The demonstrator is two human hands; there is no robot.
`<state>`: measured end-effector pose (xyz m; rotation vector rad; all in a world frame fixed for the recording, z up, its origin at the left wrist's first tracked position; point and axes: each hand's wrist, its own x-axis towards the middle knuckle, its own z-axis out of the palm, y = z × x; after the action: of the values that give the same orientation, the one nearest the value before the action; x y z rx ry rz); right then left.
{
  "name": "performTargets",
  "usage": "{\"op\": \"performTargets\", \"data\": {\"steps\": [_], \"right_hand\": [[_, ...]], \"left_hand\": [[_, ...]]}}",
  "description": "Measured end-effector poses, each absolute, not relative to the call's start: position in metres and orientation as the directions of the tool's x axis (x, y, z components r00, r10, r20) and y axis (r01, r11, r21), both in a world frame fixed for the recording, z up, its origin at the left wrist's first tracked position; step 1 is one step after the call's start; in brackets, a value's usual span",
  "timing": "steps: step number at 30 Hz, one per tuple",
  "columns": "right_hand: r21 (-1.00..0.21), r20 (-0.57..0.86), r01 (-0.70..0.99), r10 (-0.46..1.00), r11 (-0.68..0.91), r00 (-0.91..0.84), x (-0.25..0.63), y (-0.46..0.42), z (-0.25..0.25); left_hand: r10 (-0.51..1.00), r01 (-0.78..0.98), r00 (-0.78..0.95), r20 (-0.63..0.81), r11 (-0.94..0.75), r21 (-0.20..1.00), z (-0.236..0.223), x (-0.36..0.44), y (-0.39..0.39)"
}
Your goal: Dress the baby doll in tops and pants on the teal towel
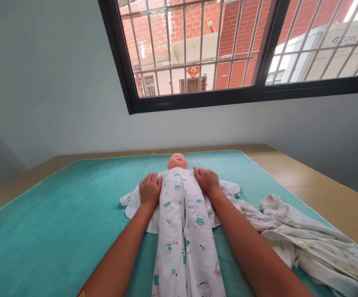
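Observation:
A baby doll lies on its back, its pink head (177,160) pointing away from me. White baby pants (174,218) with teal and pink prints are spread over its body, the legs running toward me. Under them shows a white printed baby shirt (132,205), its sleeves out to both sides. My left hand (150,190) is closed at the left edge of the waistband, fingertips partly hidden. At the opposite edge, just below the doll's head, my right hand (207,180) grips the waistband with curled fingers. The doll's limbs are covered.
A crumpled white baby garment (309,239) lies at the right. Beneath everything, a teal cloth (73,214) covers much of the wooden table (305,181). The wall (58,82) and a barred, black-framed window (197,103) rise behind the table.

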<state>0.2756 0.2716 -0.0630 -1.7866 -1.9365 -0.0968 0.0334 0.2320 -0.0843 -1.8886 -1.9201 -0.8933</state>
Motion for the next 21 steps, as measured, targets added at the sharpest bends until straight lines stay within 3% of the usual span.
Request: {"op": "performTargets", "data": {"steps": [8, 11, 13, 15, 17, 19, 21], "right_hand": [[-0.268, 0.38, 0.958, 0.925, 0.099, 0.011, 0.276, 0.272, -0.066], [-0.425, 0.437, 0.897, 0.895, 0.123, 0.085, 0.272, 0.269, -0.054], [-0.571, 0.506, 0.784, 0.856, 0.242, 0.104, 0.26, 0.267, -0.036], [-0.629, 0.543, 0.669, 0.84, 0.396, 0.013, 0.24, 0.265, -0.015], [-0.571, 0.488, 0.662, 0.849, 0.486, -0.202, 0.214, 0.266, 0.001], [-0.42, 0.293, 0.755, 0.863, 0.503, -0.412, 0.187, 0.271, 0.009], [-0.257, 0.088, 0.826, 0.863, 0.501, -0.497, 0.168, 0.279, 0.012]], "left_hand": [[0.821, 0.974, -0.099, 0.562, -0.037, 0.226, -0.087, 0.026, 0.216], [0.829, 0.967, -0.112, 0.548, -0.035, 0.251, -0.087, 0.027, 0.218], [0.829, 0.964, -0.114, 0.548, -0.04, 0.261, -0.087, 0.027, 0.22], [0.823, 0.963, -0.111, 0.558, -0.05, 0.265, -0.087, 0.027, 0.221], [0.812, 0.961, -0.108, 0.574, -0.062, 0.269, -0.087, 0.026, 0.221], [0.803, 0.959, -0.112, 0.585, -0.067, 0.276, -0.087, 0.025, 0.221], [0.8, 0.957, -0.111, 0.589, -0.074, 0.28, -0.087, 0.024, 0.22]]}}
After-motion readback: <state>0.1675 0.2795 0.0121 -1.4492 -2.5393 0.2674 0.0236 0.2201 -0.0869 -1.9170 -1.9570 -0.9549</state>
